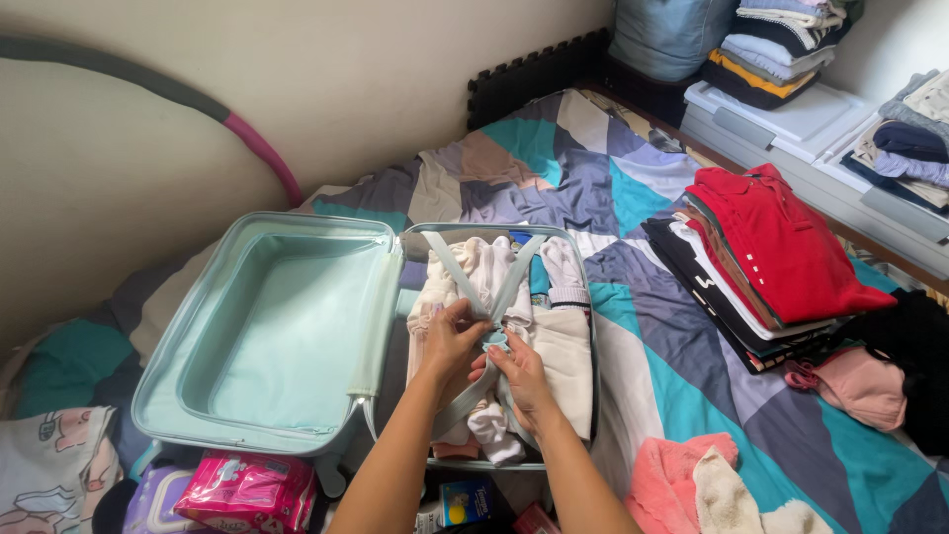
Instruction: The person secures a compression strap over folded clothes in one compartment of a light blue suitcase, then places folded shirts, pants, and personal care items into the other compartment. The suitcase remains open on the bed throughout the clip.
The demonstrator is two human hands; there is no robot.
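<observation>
Patchwork bedspread (633,326), pink package (247,491) below open suitcase (267,326); both hands' fingers (473,314) pinching its strap buckle (494,339).

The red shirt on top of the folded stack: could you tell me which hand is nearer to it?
Right. The right hand is at the suitcase straps' buckle, on the side toward the red shirt; the left hand is beyond it, farther away.
</observation>
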